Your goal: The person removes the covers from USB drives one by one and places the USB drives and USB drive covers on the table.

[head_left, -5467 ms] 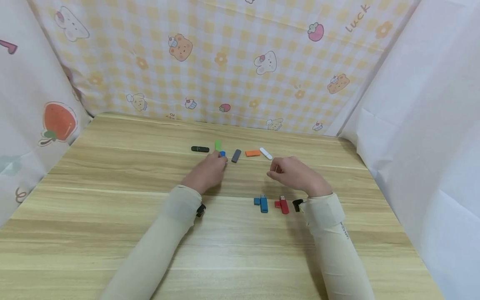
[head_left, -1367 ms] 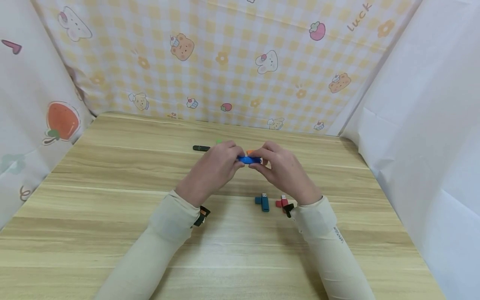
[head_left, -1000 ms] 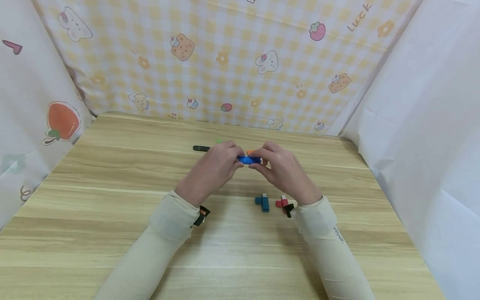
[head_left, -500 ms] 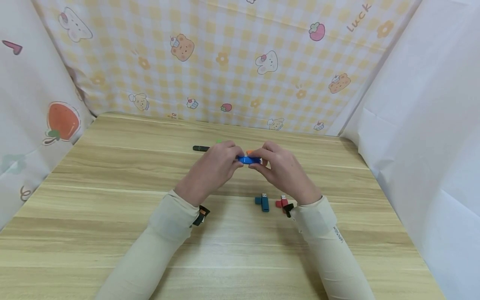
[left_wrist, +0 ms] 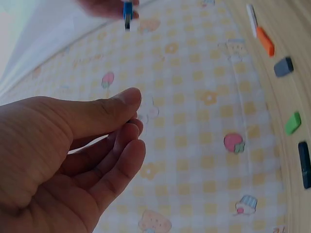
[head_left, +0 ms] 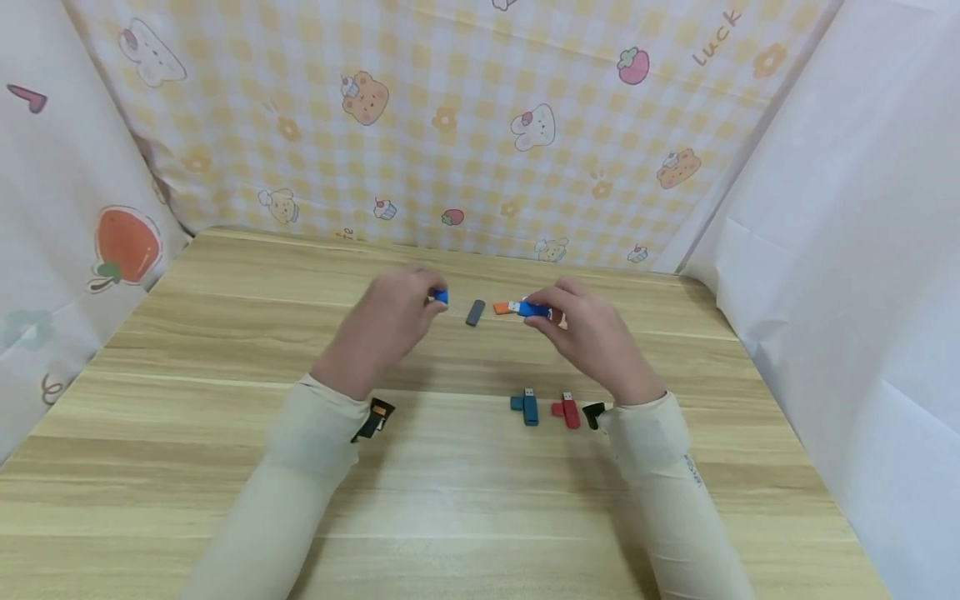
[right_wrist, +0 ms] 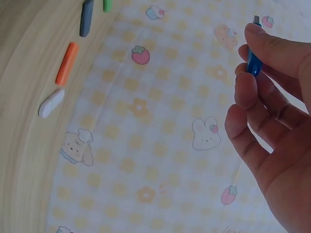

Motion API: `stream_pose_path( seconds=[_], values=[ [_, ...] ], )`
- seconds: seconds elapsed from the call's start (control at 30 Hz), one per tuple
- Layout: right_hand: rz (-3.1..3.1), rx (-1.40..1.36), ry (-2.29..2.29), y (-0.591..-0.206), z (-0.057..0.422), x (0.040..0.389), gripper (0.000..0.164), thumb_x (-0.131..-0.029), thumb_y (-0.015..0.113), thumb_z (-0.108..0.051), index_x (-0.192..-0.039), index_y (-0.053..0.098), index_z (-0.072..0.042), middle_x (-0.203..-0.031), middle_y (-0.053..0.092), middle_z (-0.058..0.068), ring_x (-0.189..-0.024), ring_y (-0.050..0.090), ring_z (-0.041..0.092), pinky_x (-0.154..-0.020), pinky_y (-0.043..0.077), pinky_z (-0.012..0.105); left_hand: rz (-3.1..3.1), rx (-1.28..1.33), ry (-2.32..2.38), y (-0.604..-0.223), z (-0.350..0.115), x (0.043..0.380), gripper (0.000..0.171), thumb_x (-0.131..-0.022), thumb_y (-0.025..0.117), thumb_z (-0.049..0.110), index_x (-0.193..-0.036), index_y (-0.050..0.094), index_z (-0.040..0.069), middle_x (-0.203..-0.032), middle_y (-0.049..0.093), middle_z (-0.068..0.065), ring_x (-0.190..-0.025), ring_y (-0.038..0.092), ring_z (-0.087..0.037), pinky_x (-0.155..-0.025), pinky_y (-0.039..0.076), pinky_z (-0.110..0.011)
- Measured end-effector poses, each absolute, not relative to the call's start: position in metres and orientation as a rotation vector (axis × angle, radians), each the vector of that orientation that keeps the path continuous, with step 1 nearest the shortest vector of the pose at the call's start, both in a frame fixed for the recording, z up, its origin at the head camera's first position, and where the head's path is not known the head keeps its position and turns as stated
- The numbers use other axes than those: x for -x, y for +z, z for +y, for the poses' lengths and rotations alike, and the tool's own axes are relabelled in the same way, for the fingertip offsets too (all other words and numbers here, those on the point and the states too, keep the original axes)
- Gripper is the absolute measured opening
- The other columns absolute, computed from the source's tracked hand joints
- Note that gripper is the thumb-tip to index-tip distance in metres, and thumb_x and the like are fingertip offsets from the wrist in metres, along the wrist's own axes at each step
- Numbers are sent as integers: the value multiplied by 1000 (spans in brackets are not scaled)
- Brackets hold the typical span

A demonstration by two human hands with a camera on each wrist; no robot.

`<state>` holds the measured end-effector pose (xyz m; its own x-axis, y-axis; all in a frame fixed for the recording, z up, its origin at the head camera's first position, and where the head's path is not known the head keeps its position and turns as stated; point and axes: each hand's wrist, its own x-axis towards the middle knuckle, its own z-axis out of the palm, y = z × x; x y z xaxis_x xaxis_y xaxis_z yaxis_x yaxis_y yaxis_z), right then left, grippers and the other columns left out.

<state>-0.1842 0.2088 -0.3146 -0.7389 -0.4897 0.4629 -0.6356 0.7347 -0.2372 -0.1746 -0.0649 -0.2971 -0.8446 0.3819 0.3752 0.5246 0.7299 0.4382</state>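
In the head view my left hand pinches a small blue cap between thumb and fingers; in the left wrist view the cap is hidden by the fingers. My right hand pinches a blue USB stick, its metal plug bare and pointing left toward the left hand. Both hands are raised, with a gap between cap and stick. Nearer me on the table lie a teal USB stick with its cap beside it, and a red USB stick with its cap beside it.
Along the back of the wooden table lie a grey stick, an orange stick, a white stick, a green stick and a black stick. A checked cloth hangs behind; a white curtain stands right.
My left hand took the blue stick from the back row, and both hands held it together. Now the cap is off: the left hand has moved left with it, the right hand slightly right with the stick.
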Motion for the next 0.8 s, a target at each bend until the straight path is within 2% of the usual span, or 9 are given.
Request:
stream_pose_path(
  seconds=[0.33,0.5,0.8],
  values=[
    [-2579,-910,593,-314,207,186,18,-95,84,-9,-113,80,-6,-104,74,5,-83,67,17,-72,59,35,-2648,698,-882,-297,-73,178,17,-99,77,1,-112,76,-8,-112,75,-20,-97,76,-31,-85,66,-39],
    [-2593,-920,610,-314,204,185,19,-94,84,-5,-113,80,-6,-107,77,6,-84,68,17,-72,59,34,-2654,710,-892,-298,-70,177,17,-98,78,1,-112,76,-8,-113,75,-20,-96,76,-31,-84,67,-38],
    [-2752,-855,596,-313,196,183,28,-97,83,-17,-122,76,-7,-104,74,4,-85,66,18,-70,56,29,-2657,718,-887,-300,-66,176,17,-97,79,1,-112,77,-7,-117,76,-20,-96,77,-29,-83,67,-37]
  ],
)
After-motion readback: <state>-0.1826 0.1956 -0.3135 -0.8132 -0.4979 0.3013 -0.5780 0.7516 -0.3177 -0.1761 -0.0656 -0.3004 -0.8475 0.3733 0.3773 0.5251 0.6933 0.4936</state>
